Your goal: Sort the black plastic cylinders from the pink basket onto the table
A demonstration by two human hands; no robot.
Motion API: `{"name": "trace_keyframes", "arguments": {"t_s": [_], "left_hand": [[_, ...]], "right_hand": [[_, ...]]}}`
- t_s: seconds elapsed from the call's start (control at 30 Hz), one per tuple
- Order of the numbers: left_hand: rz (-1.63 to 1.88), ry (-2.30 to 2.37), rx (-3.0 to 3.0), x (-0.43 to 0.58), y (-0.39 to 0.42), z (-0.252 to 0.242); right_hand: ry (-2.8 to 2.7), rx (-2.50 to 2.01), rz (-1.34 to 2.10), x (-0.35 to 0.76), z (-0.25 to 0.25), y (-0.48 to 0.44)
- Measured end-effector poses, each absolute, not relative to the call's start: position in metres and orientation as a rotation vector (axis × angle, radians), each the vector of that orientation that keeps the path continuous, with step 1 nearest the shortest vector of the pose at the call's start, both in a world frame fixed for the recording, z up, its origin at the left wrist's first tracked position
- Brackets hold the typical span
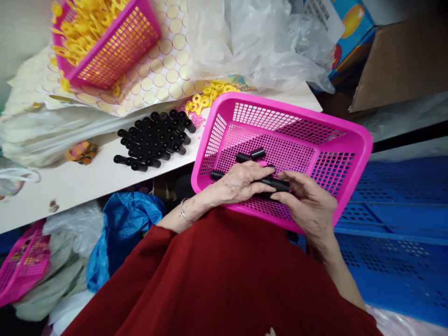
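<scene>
A black plastic tube (279, 184) is pinched between my two hands over a pink mesh basket (297, 109). My left hand (240, 183), with a bracelet at the wrist, has its thumb and fingers closed around the tube's left part. The thumb and fingertips of my right hand (311, 200) grip its right end. Below and beside my hands, a few similar black tubes (258, 153) lie in the basket; some are partly covered by my fingers. The basket rests against my red garment (238, 270) at the table edge.
Many black tubes (154, 137) stand grouped on the white table (84, 182). Yellow ring pieces (210, 95) lie behind them. Another pink basket (115, 56) holds yellow pieces. Plastic bags (266, 42) and a cardboard box (402, 60) sit behind; blue crates (395, 219) are at right.
</scene>
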State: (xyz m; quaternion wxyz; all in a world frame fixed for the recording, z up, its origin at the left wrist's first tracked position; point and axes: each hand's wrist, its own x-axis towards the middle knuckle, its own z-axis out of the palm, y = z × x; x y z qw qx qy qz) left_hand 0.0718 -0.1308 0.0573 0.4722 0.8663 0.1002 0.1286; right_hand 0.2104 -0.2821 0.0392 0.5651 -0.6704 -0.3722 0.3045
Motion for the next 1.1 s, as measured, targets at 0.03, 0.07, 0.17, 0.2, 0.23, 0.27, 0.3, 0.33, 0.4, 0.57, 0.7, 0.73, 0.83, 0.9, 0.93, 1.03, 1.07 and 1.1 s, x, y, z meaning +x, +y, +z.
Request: {"name": "trace_keyframes", "arguments": {"t_s": [0.03, 0.07, 0.17, 0.2, 0.23, 0.27, 0.3, 0.33, 0.4, 0.57, 0.7, 0.73, 0.83, 0.9, 0.93, 1.03, 1.07, 1.1], "left_hand": [[0.296, 0.271, 2.107, 0.072, -0.134, 0.058], [0.267, 0.300, 2.099, 0.072, -0.138, 0.060], [0.155, 0.363, 2.103, 0.074, -0.152, 0.068], [0.129, 0.336, 2.115, 0.074, -0.155, 0.070], [0.112, 0.292, 2.132, 0.074, -0.157, 0.071], [0.108, 0.249, 2.146, 0.072, -0.156, 0.072], [0.123, 0.213, 2.150, 0.069, -0.155, 0.072], [0.167, 0.205, 2.142, 0.064, -0.152, 0.070], [0.348, 0.297, 2.076, 0.051, -0.146, 0.065], [0.872, 0.722, 1.775, 0.010, -0.130, 0.048], [1.085, 0.776, 1.821, -0.009, -0.125, 0.050], [1.128, 0.773, 1.862, -0.012, -0.124, 0.053], [1.265, 0.929, 1.987, -0.032, -0.117, 0.059], [1.391, 1.213, 2.027, -0.055, -0.106, 0.060], [1.475, 1.380, 2.006, -0.070, -0.100, 0.059], [1.759, 1.836, 1.720, -0.124, -0.077, 0.052], [1.815, 1.959, 1.576, -0.141, -0.069, 0.048], [1.834, 2.061, 1.439, -0.157, -0.062, 0.044]], "right_hand": [[-0.814, -1.551, 0.689, 0.208, 0.038, -0.282], [-0.767, -1.538, 0.646, 0.205, 0.037, -0.281], [-0.624, -1.511, 0.594, 0.193, 0.035, -0.279], [-0.577, -1.494, 0.625, 0.190, 0.035, -0.279], [-0.529, -1.465, 0.679, 0.186, 0.035, -0.279], [-0.495, -1.432, 0.736, 0.184, 0.035, -0.279], [-0.478, -1.402, 0.801, 0.183, 0.035, -0.279], [-0.477, -1.378, 0.857, 0.182, 0.036, -0.279], [-0.517, -1.376, 0.908, 0.186, 0.040, -0.278], [-0.397, -1.611, 0.762, 0.205, 0.048, -0.274], [-0.379, -1.726, 0.681, 0.214, 0.044, -0.275], [-0.454, -1.755, 0.649, 0.216, 0.041, -0.276], [-0.898, -1.865, 0.411, 0.229, 0.027, -0.280], [-1.257, -1.924, 0.140, 0.244, 0.013, -0.283], [-1.389, -1.929, 0.014, 0.252, 0.005, -0.285], [-1.527, -1.931, -0.228, 0.272, -0.016, -0.290], [-1.544, -1.943, -0.272, 0.276, -0.019, -0.292], [-1.559, -1.964, -0.300, 0.279, -0.020, -0.293]]}}
